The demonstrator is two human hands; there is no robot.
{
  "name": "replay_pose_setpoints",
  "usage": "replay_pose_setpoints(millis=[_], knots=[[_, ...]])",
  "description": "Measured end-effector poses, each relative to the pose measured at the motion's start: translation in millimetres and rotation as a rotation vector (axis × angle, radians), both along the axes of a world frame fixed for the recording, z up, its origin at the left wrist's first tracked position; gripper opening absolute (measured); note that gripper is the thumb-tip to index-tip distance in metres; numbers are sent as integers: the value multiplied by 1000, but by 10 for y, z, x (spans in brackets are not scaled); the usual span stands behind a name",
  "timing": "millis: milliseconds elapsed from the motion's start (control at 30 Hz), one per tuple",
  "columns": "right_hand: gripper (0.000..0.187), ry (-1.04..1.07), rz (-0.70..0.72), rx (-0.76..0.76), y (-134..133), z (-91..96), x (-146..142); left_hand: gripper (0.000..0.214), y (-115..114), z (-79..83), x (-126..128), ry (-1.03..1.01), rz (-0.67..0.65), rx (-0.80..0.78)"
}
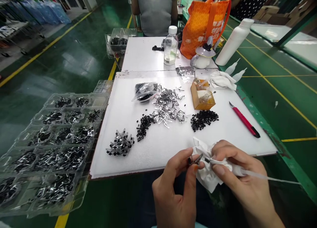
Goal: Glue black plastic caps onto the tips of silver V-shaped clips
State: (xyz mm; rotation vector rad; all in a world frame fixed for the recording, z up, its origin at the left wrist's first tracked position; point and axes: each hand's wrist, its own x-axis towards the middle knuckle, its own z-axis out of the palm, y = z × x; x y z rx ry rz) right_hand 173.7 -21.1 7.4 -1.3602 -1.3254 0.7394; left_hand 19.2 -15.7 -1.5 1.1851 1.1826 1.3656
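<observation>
My left hand (177,185) pinches a small metal clip (198,159) with a dark end between thumb and fingers, just above the table's front edge. Close beside it, my right hand (237,175) is closed around a crumpled white cloth (209,180). A white dropper with a long thin tail (264,176) sticks out of the same hand to the right. A tiny black piece (207,160) shows at the cloth near the right fingertips; what holds it is unclear. Ahead lie loose metal clips (168,104), black pieces (204,120) and clips with black ends (120,143).
A red utility knife (245,119) lies at the right, near a yellow box (195,100). Behind stand a clear bottle (170,46), a white bottle (234,43) and an orange bag (198,26). Compartment trays (55,125) flank the left edge. A person (157,11) sits beyond the table.
</observation>
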Motion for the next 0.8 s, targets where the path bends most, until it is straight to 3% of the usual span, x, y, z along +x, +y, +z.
replay_pose_setpoints(millis=[333, 800], knots=[[7, 42, 144, -65, -3, 14, 60, 45, -1, 3, -47, 88, -42, 105], [12, -77, 194, -43, 82, 87, 44, 46, 1, 0, -43, 166, -60, 277]])
